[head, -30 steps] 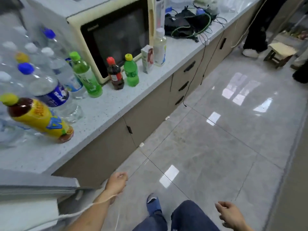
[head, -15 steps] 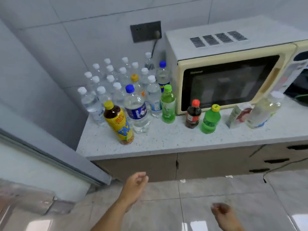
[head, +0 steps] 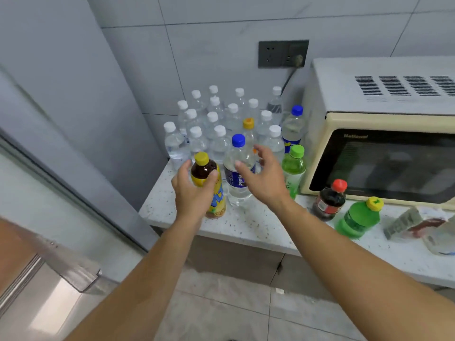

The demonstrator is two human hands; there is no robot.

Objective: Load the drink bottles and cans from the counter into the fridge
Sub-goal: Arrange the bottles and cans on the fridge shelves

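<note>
My left hand [head: 194, 190] grips the yellow-capped brown tea bottle [head: 209, 183], which stands on the speckled counter [head: 248, 225]. My right hand [head: 263, 175] is spread open just in front of the blue-capped Pepsi bottle [head: 237, 168], fingers close to it but not closed around it. Behind them stand several clear white-capped water bottles [head: 216, 124]. To the right are a tall green bottle [head: 294, 168], a small red-capped cola bottle [head: 328, 200] and a squat green bottle [head: 358, 217].
The grey fridge side [head: 81, 114] rises at the left, with its open door edge [head: 61, 264] low at the left. A cream microwave [head: 384, 148] takes up the counter's right. A small carton [head: 416, 222] lies at the far right. Cabinet fronts [head: 241, 257] sit below.
Both hands rose from below the counter to the bottles. My left hand took hold of the tea bottle and my right hand reached the Pepsi bottle. The view moved closer.
</note>
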